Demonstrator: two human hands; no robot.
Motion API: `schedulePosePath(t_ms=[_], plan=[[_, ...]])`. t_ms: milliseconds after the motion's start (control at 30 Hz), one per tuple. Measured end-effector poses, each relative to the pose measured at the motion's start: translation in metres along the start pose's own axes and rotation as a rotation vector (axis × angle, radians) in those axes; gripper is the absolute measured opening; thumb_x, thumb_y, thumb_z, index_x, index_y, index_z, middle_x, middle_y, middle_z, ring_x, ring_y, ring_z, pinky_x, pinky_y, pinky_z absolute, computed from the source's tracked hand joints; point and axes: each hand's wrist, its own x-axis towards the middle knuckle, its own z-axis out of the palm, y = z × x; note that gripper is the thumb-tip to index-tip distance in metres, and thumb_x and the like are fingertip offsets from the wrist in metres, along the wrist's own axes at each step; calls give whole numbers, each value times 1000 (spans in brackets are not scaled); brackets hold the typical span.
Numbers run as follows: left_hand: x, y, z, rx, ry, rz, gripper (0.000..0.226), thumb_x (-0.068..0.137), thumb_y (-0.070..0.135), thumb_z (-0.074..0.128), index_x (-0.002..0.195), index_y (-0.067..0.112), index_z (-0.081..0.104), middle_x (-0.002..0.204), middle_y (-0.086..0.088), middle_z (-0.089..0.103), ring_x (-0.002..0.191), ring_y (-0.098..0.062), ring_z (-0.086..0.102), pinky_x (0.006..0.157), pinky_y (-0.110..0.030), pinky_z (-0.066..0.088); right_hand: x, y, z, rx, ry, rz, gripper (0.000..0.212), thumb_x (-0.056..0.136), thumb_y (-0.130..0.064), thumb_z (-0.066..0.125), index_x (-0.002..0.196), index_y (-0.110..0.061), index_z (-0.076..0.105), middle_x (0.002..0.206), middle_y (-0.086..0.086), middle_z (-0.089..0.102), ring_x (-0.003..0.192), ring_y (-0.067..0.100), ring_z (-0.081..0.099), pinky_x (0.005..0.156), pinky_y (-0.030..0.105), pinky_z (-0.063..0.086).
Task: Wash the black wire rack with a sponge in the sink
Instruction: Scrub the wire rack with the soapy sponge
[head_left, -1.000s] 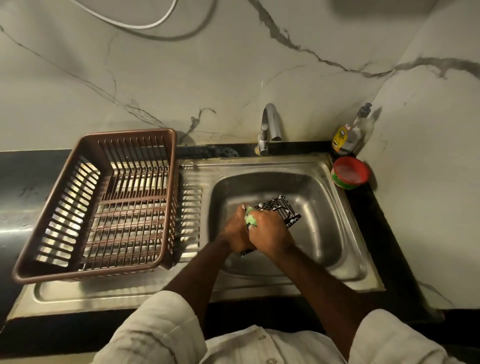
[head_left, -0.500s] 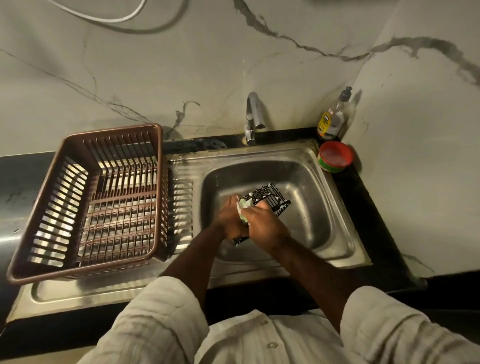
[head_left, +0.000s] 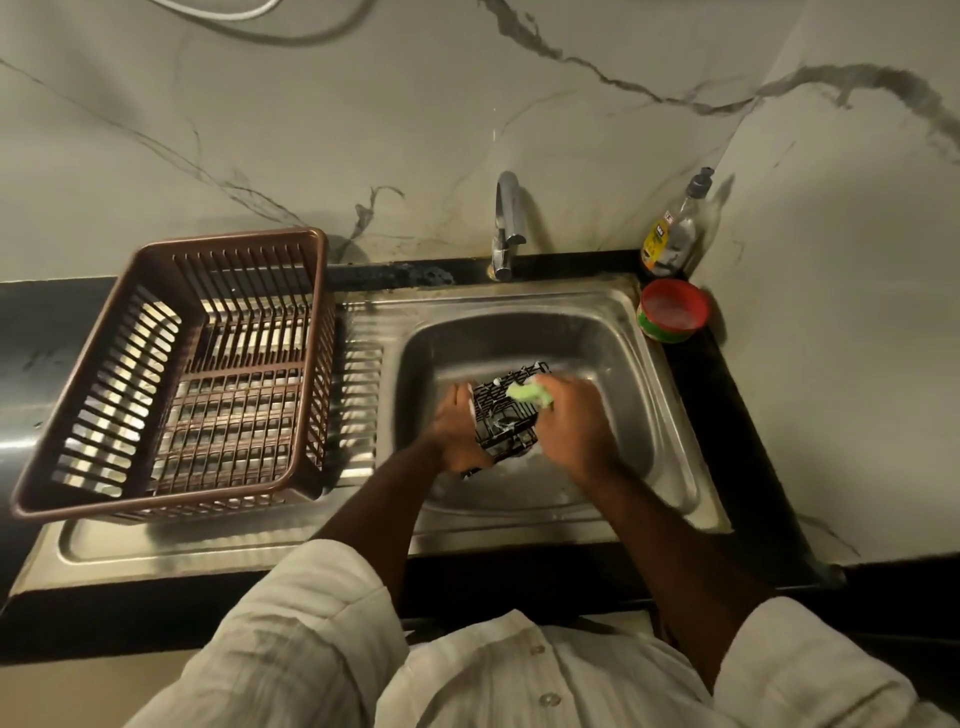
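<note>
A small black wire rack (head_left: 506, 415), flecked with white suds, is held over the steel sink basin (head_left: 618, 364). My left hand (head_left: 457, 428) grips its left side and underside. My right hand (head_left: 574, 421) holds a green sponge (head_left: 530, 393) and presses it on the rack's upper right part. Both hands hide part of the rack's edges.
A brown plastic dish basket (head_left: 176, 374) stands on the ribbed drainboard (head_left: 358, 395) to the left. The chrome tap (head_left: 506, 223) rises behind the basin. A soap bottle (head_left: 672, 228) and a red tub (head_left: 672, 312) sit in the right back corner by the marble wall.
My hands have come apart and more of the rack shows between them. The sponge has moved from the rack's left side to its upper right. The camera has shifted slightly.
</note>
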Motion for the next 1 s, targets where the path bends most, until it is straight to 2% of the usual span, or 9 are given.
schedulePosePath(t_ms=[133, 267, 433, 533, 600, 667, 767, 867, 1000], plan=[[-5, 5, 3, 72, 12, 33, 105, 71, 37, 86, 151, 0, 28, 146, -21, 29, 138, -33, 28, 117, -29, 23, 21, 13, -15, 31, 50, 83, 45, 85, 2, 56, 126, -13, 65, 116, 9, 69, 105, 25, 65, 91, 34, 55], [-5, 6, 4, 167, 35, 10, 115, 57, 28, 94, 146, -1, 27, 140, -15, 32, 134, -27, 35, 113, -25, 32, 36, 11, -17, -22, -67, 77, 40, 82, 0, 57, 118, -13, 67, 109, 11, 71, 101, 29, 66, 87, 36, 54], [0, 14, 3, 190, 20, 77, 95, 84, 36, 75, 153, 0, 21, 150, -23, 22, 142, -35, 21, 119, -26, 15, 47, 2, -8, -108, -247, 85, 17, 81, -9, 58, 96, -9, 66, 98, 16, 71, 93, 33, 67, 76, 32, 51], [-5, 17, 5, 217, 21, 68, 94, 85, 34, 73, 153, -2, 18, 151, -23, 21, 142, -35, 20, 119, -24, 16, 58, -1, -5, -104, -391, 105, 16, 85, -28, 59, 91, -14, 64, 100, 11, 70, 86, 26, 63, 71, 28, 47], [-2, 11, 10, 205, 39, 70, 97, 82, 37, 75, 153, 1, 20, 150, -22, 22, 140, -35, 21, 119, -25, 17, 65, 1, -6, -125, -506, 40, 25, 94, -33, 49, 95, -12, 62, 109, 13, 67, 93, 27, 60, 75, 31, 45], [-4, 8, 12, 186, 59, 79, 99, 79, 42, 75, 153, 5, 22, 151, -21, 23, 139, -35, 21, 119, -27, 18, 71, 3, -6, -143, -580, -20, 28, 101, -22, 41, 104, -7, 64, 113, 18, 64, 101, 30, 59, 79, 32, 43], [-5, 7, 16, 191, 22, 9, 110, 72, 36, 81, 155, 2, 17, 154, -22, 20, 144, -38, 22, 120, -32, 24, 70, 2, -7, -216, -676, -8, 28, 98, -15, 44, 105, -1, 67, 111, 16, 65, 104, 32, 61, 75, 31, 41], [0, -1, 21, 169, 32, 21, 117, 60, 44, 81, 151, -1, 21, 143, -17, 27, 136, -32, 30, 115, -24, 27, 70, 3, -4, -326, -687, -31, 32, 92, -17, 50, 115, -5, 69, 125, 16, 65, 112, 33, 62, 86, 31, 51], [-4, 4, 12, 87, 17, -22, 118, 56, 31, 89, 148, -1, 22, 139, -13, 29, 128, -25, 38, 110, -23, 36, 76, 23, -1, -255, -604, -127, 22, 88, -10, 58, 66, -14, 61, 86, 9, 68, 85, 27, 63, 68, 28, 44]])
